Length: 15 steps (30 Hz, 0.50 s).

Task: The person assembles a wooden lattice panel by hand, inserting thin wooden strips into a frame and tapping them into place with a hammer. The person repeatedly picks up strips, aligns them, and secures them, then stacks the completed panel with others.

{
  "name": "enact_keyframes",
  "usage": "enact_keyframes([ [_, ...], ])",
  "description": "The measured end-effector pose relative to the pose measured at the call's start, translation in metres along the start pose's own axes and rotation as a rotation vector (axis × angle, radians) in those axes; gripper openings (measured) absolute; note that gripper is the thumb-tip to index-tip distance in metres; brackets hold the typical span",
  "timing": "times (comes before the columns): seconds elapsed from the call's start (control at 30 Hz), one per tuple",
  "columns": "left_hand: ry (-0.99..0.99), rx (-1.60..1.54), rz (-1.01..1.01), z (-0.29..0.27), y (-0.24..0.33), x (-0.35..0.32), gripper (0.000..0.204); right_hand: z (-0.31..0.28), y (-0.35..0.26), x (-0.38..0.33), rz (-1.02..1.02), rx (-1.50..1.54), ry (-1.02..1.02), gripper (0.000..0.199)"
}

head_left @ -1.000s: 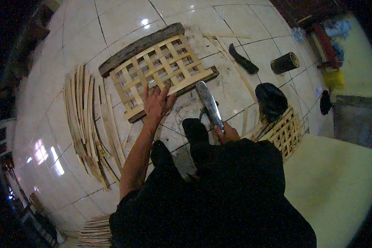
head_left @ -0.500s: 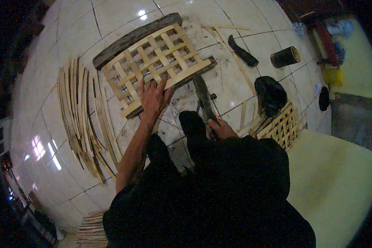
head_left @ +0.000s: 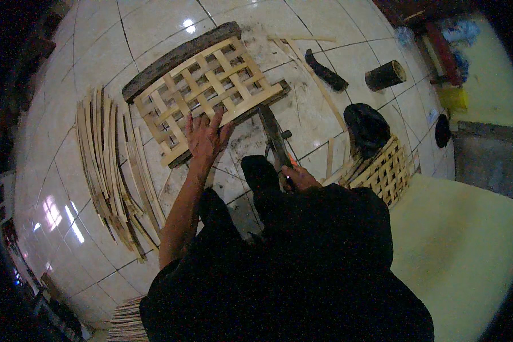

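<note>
L hand (head_left: 206, 137) pressed flat, fingers spread, on woven bamboo lattice (head_left: 205, 91) on tiled floor (head_left: 68, 74); R hand (head_left: 298, 178) grips long blade (head_left: 273, 137) w/ edge near fingers—slip risks cut.

1. A lattice (head_left: 208, 91) is lying on the floor (head_left: 74, 68), with a log (head_left: 179, 57) behind it.
2. Strips (head_left: 111, 165) are lying left of the lattice.
3. A blade (head_left: 275, 139) is reaching the lattice's right edge.
4. A second lattice (head_left: 385, 171) is sitting far right.
</note>
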State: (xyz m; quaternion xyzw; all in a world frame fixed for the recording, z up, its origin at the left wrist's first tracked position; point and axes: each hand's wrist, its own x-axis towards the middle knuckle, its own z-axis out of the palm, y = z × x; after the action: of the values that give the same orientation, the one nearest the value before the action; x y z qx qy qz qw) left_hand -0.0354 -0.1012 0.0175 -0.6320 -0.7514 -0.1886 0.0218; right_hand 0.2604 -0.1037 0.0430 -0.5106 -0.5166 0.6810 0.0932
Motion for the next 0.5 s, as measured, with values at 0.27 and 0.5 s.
enact_keyframes([
  [0.27,0.070,-0.009,0.011,0.010,-0.007,-0.001,0.048,-0.011,0.018,0.008,0.136,-0.324,0.169,0.042],
  [0.5,0.052,0.005,-0.006,0.002,-0.008,0.001,0.045,0.011,-0.019,0.006,-0.090,-0.054,0.017,0.039],
])
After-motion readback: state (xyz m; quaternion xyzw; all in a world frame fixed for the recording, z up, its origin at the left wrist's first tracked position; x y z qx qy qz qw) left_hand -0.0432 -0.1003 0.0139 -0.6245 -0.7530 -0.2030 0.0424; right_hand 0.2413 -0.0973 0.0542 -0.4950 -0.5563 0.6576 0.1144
